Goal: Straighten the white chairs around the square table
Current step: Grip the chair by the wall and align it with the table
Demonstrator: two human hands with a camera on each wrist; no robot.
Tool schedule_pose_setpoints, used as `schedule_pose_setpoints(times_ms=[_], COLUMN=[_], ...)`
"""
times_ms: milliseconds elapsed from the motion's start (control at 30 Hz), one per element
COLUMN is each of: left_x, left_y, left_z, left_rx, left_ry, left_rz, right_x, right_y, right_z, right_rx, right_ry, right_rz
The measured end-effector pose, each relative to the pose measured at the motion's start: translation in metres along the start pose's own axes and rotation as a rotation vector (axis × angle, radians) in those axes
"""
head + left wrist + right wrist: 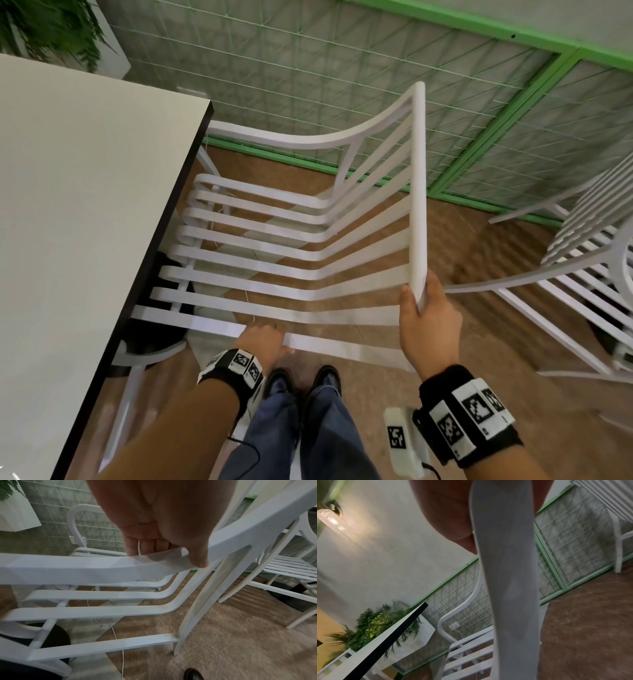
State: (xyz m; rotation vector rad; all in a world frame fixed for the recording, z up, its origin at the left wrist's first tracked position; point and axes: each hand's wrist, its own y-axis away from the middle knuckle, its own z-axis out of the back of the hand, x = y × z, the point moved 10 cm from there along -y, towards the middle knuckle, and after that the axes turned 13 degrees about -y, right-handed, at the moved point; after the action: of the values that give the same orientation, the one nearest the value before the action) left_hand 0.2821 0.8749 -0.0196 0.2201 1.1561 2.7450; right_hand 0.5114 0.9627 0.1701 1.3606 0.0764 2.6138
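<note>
A white slatted chair [274,253] stands beside the square white table [85,205], and the front ends of its seat slats reach under the table's dark edge. My left hand [265,341] grips the near armrest [77,568], fingers curled over it and thumb on its front face. My right hand [424,308] holds the near end of the backrest's top rail [418,192], thumb on one side and fingers on the other. In the right wrist view that rail [510,588] fills the middle, with my thumb [453,520] pressed against it.
A second white chair [589,260] stands close on the right. A green-framed wire mesh panel [308,68] runs behind both chairs. The black round table base [164,329] sits under the table. A planter [51,31] is at far left. My shoes [301,380] are just behind the chair.
</note>
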Motion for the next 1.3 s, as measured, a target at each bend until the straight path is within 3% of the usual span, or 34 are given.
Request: schedule_pose_setpoints(times_ms=[667, 866, 1033, 1300], left_x=[0.000, 0.001, 0.012, 0.030], left_y=[-0.002, 0.011, 0.048, 0.128], left_z=[-0.006, -0.028, -0.052, -0.169], left_rx=[-0.023, -0.121, -0.163, 0.094], left_ry=[0.065, 0.184, 0.338, 0.517], left_rz=[-0.021, 0.026, 0.057, 0.329], right_x=[-0.008, -0.006, 0.004, 0.042], right_y=[0.001, 0.008, 0.010, 0.023], right_z=[-0.002, -0.002, -0.001, -0.013], right_rx=[0.011, -0.003, -0.033, 0.065], right_ry=[0.060, 0.072, 0.169, 0.344], right_rz=[-0.047, -0.034, 0.117, 0.451])
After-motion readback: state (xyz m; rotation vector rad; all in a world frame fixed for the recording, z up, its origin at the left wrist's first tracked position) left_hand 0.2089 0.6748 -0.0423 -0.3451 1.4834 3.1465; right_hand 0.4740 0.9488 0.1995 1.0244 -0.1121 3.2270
